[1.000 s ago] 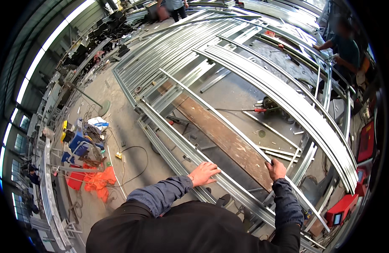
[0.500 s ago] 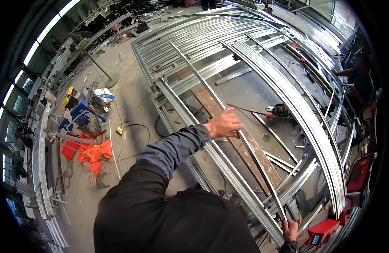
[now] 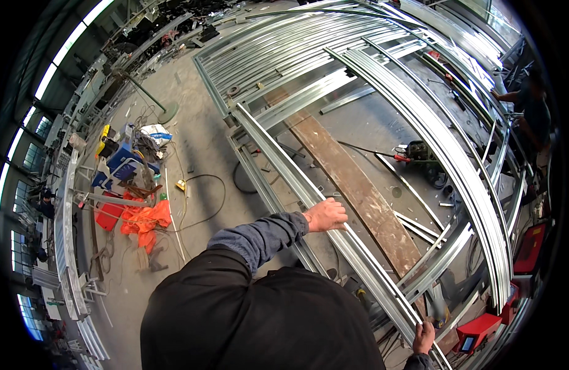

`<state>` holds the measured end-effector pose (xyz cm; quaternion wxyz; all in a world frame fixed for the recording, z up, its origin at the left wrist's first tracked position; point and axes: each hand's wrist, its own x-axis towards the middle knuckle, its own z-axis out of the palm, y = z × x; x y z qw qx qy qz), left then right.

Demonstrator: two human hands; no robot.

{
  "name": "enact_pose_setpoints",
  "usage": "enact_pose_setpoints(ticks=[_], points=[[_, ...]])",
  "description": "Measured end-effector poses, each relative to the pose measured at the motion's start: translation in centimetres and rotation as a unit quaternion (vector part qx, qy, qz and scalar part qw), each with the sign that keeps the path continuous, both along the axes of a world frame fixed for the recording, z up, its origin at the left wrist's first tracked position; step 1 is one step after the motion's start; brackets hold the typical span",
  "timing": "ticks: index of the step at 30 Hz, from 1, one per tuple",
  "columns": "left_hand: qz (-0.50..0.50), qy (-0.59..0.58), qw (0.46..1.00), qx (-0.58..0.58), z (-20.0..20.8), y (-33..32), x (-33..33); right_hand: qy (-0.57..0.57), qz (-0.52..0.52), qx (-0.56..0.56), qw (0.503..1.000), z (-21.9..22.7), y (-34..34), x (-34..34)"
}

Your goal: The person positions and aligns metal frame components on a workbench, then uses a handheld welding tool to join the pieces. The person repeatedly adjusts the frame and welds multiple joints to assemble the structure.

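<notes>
I lean over a large curved frame of galvanised steel channels (image 3: pixel 420 105) lying on a concrete floor. A long straight steel channel (image 3: pixel 278 157) runs from the upper middle down to the lower right. My left hand (image 3: pixel 326 216), in a grey-blue sleeve, grips the channel's edge about halfway along. At the channel's near end, low at the right edge of the picture, my right hand (image 3: pixel 424 336) is closed on it. My dark jacket hides the floor right below me.
A rusty brown plank (image 3: pixel 352 179) lies inside the frame beside the channel. A power tool with a cable (image 3: pixel 417 151) rests on the floor. Another person (image 3: pixel 531 117) works at the right. Red boxes (image 3: pixel 479 330) stand lower right; orange cloth (image 3: pixel 145 219) and a blue case (image 3: pixel 127 163) lie left.
My hands were side by side on the channel; now they are far apart along it, the right one at the near end. The view has swung left and down.
</notes>
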<state>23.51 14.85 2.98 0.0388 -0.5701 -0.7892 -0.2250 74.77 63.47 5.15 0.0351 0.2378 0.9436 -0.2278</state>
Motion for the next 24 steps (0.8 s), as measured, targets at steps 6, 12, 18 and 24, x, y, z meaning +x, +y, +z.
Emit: enact_pose_setpoints(ticks=[6,12,18,24], points=[[0.03,-0.033,0.999,-0.021,-2.5,-1.3,-0.3,-0.027,-0.001,0.002,1.0,-1.7,-1.3,-1.5],[0.053,-0.045,0.997,-0.025,-4.0,-2.5,-1.0,-0.01,-0.006,-0.012,1.0,-1.4,-3.1,-3.9],[0.067,-0.05,0.996,-0.025,-4.4,-3.6,-0.9,0.024,0.0,0.004,1.0,-2.1,-4.9,-4.8],[0.066,-0.048,0.997,0.012,-3.6,-2.5,-1.5,0.026,-0.034,0.034,0.998,-3.2,-5.6,-3.4]])
